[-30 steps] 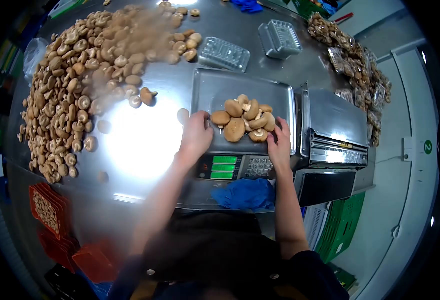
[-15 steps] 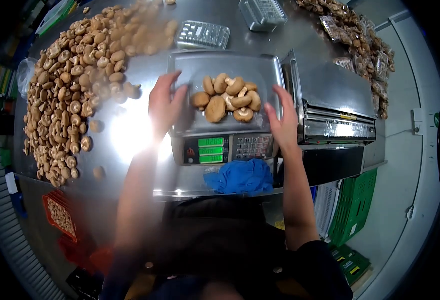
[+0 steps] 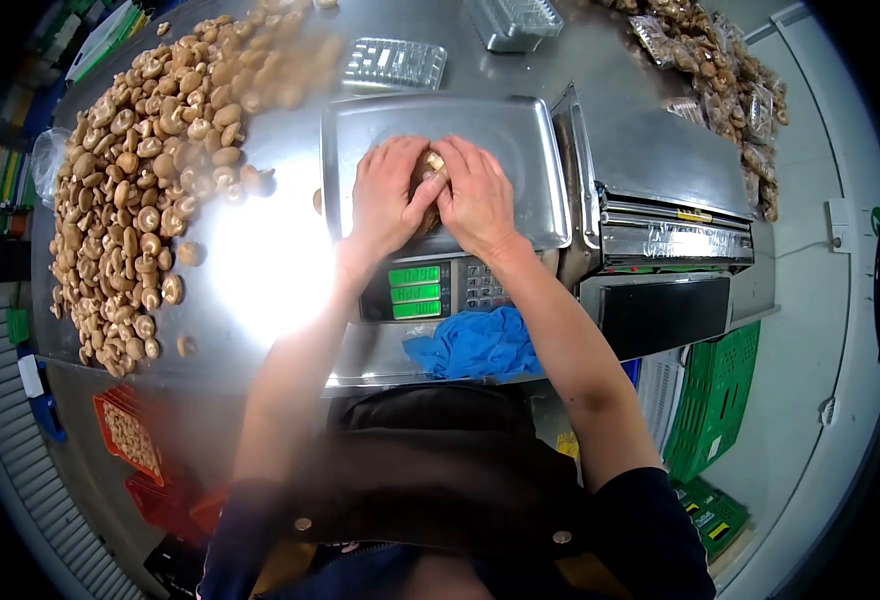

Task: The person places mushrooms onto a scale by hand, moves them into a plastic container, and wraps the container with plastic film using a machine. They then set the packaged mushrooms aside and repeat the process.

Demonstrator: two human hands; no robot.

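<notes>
My left hand (image 3: 390,195) and my right hand (image 3: 473,195) are cupped together over the metal tray of the weighing scale (image 3: 520,130). Between them they gather the pile of mushrooms (image 3: 434,165), of which only a small part shows between the thumbs and fingers. Fingers of both hands curl around the pile and hide most of it. Below the tray, the scale's green display (image 3: 416,292) is lit, with a keypad to its right. One brown mushroom (image 3: 318,201) peeks out at the tray's left edge.
A large heap of loose mushrooms (image 3: 130,200) covers the table's left. Clear plastic trays (image 3: 395,65) lie behind the scale. A wrapping machine (image 3: 675,225) stands at right, packed mushrooms (image 3: 750,110) beyond it. A blue cloth (image 3: 475,345) lies in front.
Both hands have moved inward from the tray's sides and closed around the mushrooms, which were spread out in view before. One mushroom now shows beside the tray's left edge.
</notes>
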